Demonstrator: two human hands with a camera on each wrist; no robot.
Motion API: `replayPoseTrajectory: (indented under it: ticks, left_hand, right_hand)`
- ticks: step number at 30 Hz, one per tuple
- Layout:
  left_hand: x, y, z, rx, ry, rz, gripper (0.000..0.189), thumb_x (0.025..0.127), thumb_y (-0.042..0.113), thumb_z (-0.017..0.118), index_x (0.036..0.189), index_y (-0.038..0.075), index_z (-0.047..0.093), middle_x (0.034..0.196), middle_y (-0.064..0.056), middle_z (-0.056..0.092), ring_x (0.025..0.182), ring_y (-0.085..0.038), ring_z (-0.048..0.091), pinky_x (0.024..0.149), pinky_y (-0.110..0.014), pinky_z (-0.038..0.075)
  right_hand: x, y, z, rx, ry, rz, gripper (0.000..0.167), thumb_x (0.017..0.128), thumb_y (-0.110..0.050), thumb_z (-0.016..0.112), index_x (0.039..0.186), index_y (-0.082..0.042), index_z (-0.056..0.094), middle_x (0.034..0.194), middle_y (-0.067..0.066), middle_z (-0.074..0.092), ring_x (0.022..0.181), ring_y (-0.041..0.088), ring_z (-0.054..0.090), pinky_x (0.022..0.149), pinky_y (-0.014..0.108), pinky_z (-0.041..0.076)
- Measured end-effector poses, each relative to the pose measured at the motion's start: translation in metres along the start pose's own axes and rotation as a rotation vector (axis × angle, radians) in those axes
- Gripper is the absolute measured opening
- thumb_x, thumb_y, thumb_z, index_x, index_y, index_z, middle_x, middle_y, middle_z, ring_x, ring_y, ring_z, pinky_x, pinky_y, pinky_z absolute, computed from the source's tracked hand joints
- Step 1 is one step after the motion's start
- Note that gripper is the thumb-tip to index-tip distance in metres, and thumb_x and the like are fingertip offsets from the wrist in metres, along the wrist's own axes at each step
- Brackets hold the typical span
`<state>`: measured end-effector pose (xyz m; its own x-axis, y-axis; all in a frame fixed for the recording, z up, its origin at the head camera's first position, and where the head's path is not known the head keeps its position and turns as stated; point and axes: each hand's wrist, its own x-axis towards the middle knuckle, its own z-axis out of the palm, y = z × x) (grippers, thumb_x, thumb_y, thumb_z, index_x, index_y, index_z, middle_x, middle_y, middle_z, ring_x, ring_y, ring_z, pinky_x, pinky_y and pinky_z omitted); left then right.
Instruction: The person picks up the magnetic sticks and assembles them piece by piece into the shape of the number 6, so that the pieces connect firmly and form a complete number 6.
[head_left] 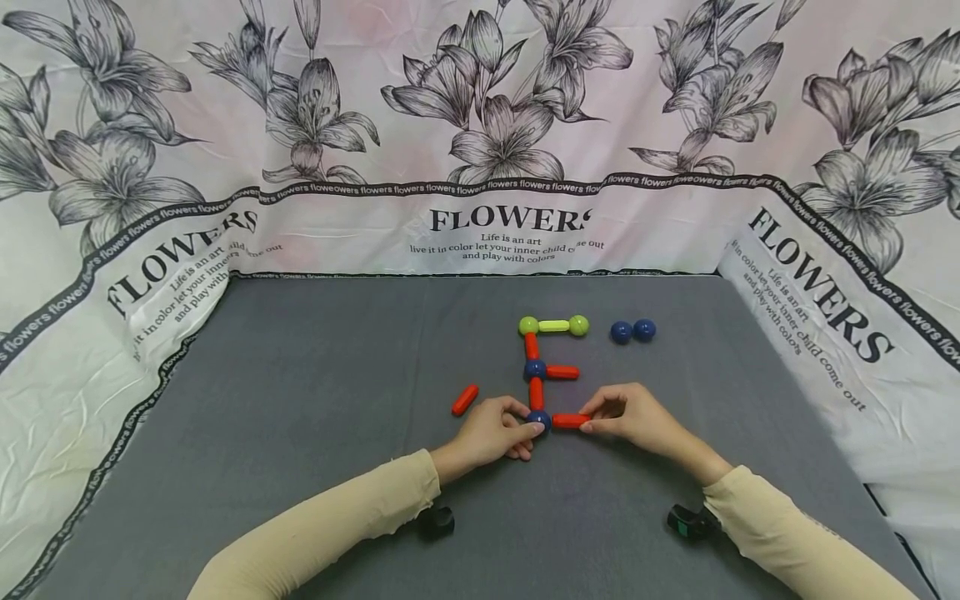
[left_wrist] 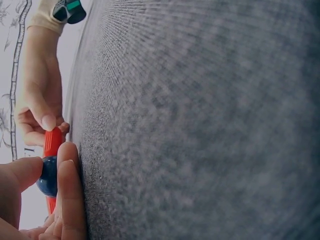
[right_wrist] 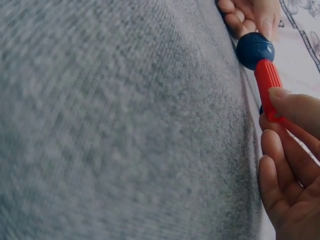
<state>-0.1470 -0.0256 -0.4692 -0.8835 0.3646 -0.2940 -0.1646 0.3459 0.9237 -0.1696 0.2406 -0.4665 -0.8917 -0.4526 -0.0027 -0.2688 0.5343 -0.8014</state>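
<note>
The left hand [head_left: 491, 432] pinches a blue ball [head_left: 538, 422] between thumb and fingers at the near end of a joined figure. Between the thumb and fingers of the right hand [head_left: 633, 417] is a red rod [head_left: 570, 422], its free end right at that ball. From the held ball a second red rod [head_left: 536, 393] runs back to a middle blue ball [head_left: 536, 369], which carries another red rod [head_left: 562, 372] to the right. Farther back, a red rod [head_left: 532, 346] meets a green ball [head_left: 528, 326], joined by a yellow-green rod [head_left: 555, 326] to another green ball [head_left: 578, 325].
A loose red rod [head_left: 465, 400] lies left of the figure, near the left hand. Two blue balls [head_left: 621, 332] sit side by side at the back right. Grey cloth [head_left: 300, 375] covers the table, and a flower-printed curtain [head_left: 337, 225] hangs behind and at both sides.
</note>
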Motion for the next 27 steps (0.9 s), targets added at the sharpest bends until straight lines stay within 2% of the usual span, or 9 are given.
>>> replayPoseTrajectory:
  ticks: [6, 13, 27]
  left_hand:
    - [0.0000, 0.0006, 0.0001, 0.002, -0.003, 0.003, 0.034, 0.090, 0.028, 0.074, 0.113, 0.006, 0.062, 0.074, -0.007, 0.074, 0.057, -0.010, 0.067, 0.056, -0.026, 0.058]
    - [0.0004, -0.0003, 0.0002, -0.005, -0.004, 0.001, 0.034, 0.090, 0.028, 0.074, 0.112, 0.006, 0.062, 0.074, -0.007, 0.074, 0.057, -0.010, 0.067, 0.055, -0.025, 0.058]
    - [0.0012, -0.0028, 0.0003, -0.012, -0.006, 0.005, 0.035, 0.089, 0.029, 0.075, 0.112, 0.007, 0.061, 0.074, -0.007, 0.074, 0.057, -0.010, 0.067, 0.056, -0.026, 0.058]
  right_hand:
    - [0.0004, 0.0000, 0.0001, 0.020, -0.023, -0.018, 0.014, 0.081, -0.021, 0.082, 0.092, -0.014, 0.076, 0.082, 0.001, 0.071, 0.068, 0.004, 0.061, 0.061, 0.021, 0.052]
    - [0.0002, -0.0013, -0.0004, 0.030, -0.036, -0.002, 0.013, 0.081, -0.023, 0.082, 0.091, -0.019, 0.075, 0.080, -0.002, 0.070, 0.067, 0.005, 0.061, 0.061, 0.022, 0.052]
    - [0.0026, 0.0007, 0.0018, -0.018, -0.048, -0.028, 0.013, 0.080, -0.024, 0.083, 0.089, -0.021, 0.075, 0.078, -0.004, 0.068, 0.066, 0.004, 0.060, 0.060, 0.021, 0.051]
